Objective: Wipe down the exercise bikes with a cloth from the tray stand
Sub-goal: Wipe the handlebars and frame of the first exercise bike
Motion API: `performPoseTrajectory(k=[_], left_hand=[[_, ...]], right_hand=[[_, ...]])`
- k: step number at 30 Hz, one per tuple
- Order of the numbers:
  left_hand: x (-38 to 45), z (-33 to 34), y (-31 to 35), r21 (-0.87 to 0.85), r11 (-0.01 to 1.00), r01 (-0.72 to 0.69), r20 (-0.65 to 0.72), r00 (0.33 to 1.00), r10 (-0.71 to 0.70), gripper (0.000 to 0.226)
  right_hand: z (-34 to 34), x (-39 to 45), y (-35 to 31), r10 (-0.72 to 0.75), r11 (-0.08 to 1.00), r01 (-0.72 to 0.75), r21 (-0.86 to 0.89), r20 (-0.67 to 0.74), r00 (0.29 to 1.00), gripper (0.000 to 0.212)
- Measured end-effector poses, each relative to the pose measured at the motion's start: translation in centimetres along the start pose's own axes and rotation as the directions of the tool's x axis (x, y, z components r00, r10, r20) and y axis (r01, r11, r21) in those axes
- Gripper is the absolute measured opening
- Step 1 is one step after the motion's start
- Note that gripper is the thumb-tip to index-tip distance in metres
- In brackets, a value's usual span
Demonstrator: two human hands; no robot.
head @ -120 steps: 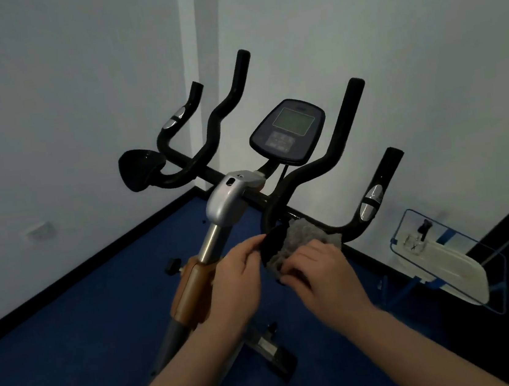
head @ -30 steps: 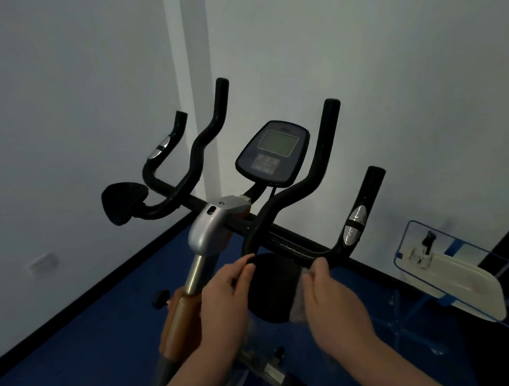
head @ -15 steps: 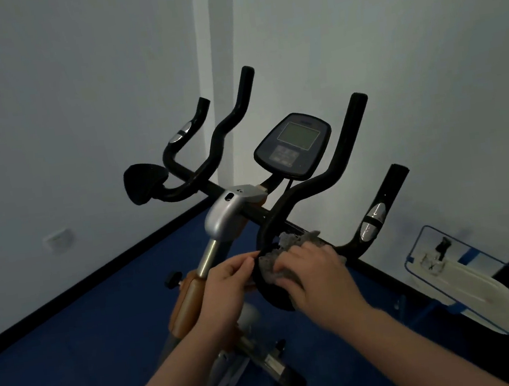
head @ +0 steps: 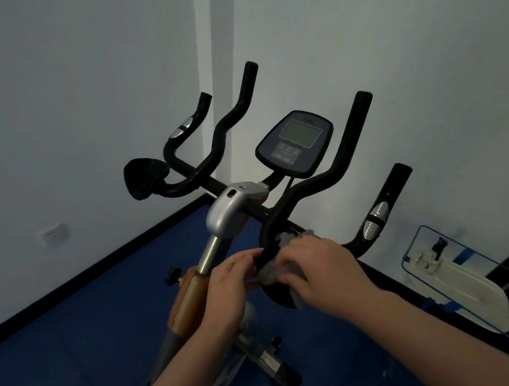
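The exercise bike stands in a corner of pale, smooth walls on a deep blue floor edged by a black skirting strip. Its handlebars are matte black tubes bent into upswept horns, the outer pair carrying small oval silver inserts. A rounded, dark console with a greyish rectangular screen tilts up between the bars. Below it a brushed silver clamp housing caps a polished metal post, which slides into an orange-brown sleeve on the frame. A padded, rounded black elbow rest sits at the far end of the bars on the left.

The right hand presses a fluffy grey cloth against the near right elbow pad, fingers curled over the bunched fabric; tufts of the cloth show past the fingers at the top and on the left. The left hand pinches the pad's edge between thumb and fingertips, just beside the cloth. Both forearms are bare.

Low at the right, against the wall, lies a flat cream plastic piece, long and rounded, inside a thin blue wire frame.
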State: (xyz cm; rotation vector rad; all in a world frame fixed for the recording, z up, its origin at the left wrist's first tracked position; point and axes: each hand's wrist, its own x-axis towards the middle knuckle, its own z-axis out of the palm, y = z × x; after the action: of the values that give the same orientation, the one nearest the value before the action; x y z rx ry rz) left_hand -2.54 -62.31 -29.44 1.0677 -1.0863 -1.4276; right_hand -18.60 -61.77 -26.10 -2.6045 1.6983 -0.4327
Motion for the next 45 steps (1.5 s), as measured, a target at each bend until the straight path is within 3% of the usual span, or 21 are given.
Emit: performPoseTrajectory(k=[2,4,6,9,11,13,15,16,20,25,27,29,32,35,38,41,45], left_hand=[[-0.1,0.0,-0.2,0.024,0.999,-0.024,-0.003,1.0,0.024,0.031],[0.0,0.2,-0.6,0.024,0.999,-0.033,-0.023,0.999,0.034,0.031],[0.3,0.6,-0.9,0.009,1.0,-0.025,-0.033,0.999,0.025,0.029],[0.9,1.0,-1.2,0.037,0.998,-0.042,-0.028,0.999,0.043,0.03],[1.1,0.8,-1.3,0.076,0.994,-0.076,-0.009,0.997,0.076,0.029],[1.0,0.7,-1.5,0.127,0.986,-0.106,0.009,0.994,0.106,0.025],[0.8,0.8,-1.8,0.164,0.978,-0.132,0.022,0.991,0.131,0.022],[0.6,0.9,-1.9,0.173,0.974,-0.149,0.026,0.989,0.146,0.022],[0.5,1.3,-2.0,0.216,0.962,-0.17,0.034,0.986,0.166,0.024],[0.8,1.0,-2.0,0.275,0.945,-0.175,0.061,0.985,0.164,0.027],[0.9,1.1,-1.9,0.287,0.94,-0.184,0.066,0.983,0.172,0.029],[0.8,1.5,-2.1,0.313,0.93,-0.195,0.074,0.981,0.18,0.031],[1.0,2.3,-2.3,0.428,0.869,-0.246,0.087,0.969,0.231,0.034],[1.1,3.4,-2.4,0.53,0.775,-0.343,0.119,0.935,0.333,0.034],[1.2,4.5,-2.7,0.59,0.734,-0.337,0.058,0.924,0.377,0.034],[1.3,5.3,-3.0,0.621,0.71,-0.332,-0.009,0.903,0.43,0.036],[1.4,6.1,-3.4,0.693,0.659,-0.293,-0.091,0.871,0.483,0.033]], right_hand=[[0.5,0.4,-1.0,0.108,0.994,-0.104,0.037,-0.148,0.983,0.012],[1.7,-0.4,-2.0,0.142,0.99,-0.139,0.027,-0.168,0.975,0.014],[2.2,-1.5,-1.8,0.036,0.999,-0.039,-0.035,-0.086,0.996,0.013],[0.3,-2.1,-0.5,-0.103,0.993,0.11,-0.039,0.151,0.983,0.015],[-1.1,-1.5,0.4,-0.087,0.995,0.096,-0.03,0.228,0.97,0.018],[-1.8,-0.5,0.7,0.0,1.0,-0.002,0.026,0.087,0.996,0.015],[-1.4,0.3,0.4,0.096,0.993,-0.086,0.086,-0.116,0.989,0.013],[-0.7,0.4,0.1,0.123,0.99,-0.111,0.086,-0.152,0.981,0.014],[1.5,-1.6,-0.2,0.075,0.997,-0.073,0.022,-0.1,0.992,0.016],[-1.0,-1.9,1.4,0.033,0.995,-0.038,0.09,0.06,0.998,0.015],[-1.2,-1.0,1.8,0.159,0.977,-0.147,0.152,-0.07,0.985,0.012],[-0.5,-0.5,1.4,0.335,0.931,-0.289,0.225,-0.208,0.919,0.012],[2.0,-2.0,-0.2,0.505,0.826,-0.379,0.417,-0.252,0.825,0.009],[2.6,-4.3,-1.3,0.544,0.773,-0.362,0.521,-0.249,0.801,0.009],[1.6,-3.7,0.1,0.578,0.728,-0.406,0.553,-0.176,0.797,0.008],[1.3,-1.9,1.3,0.612,0.709,-0.416,0.569,-0.205,0.763,0.005],[1.9,-3.1,1.3,0.492,0.75,-0.298,0.591,-0.196,0.849,0.006]])
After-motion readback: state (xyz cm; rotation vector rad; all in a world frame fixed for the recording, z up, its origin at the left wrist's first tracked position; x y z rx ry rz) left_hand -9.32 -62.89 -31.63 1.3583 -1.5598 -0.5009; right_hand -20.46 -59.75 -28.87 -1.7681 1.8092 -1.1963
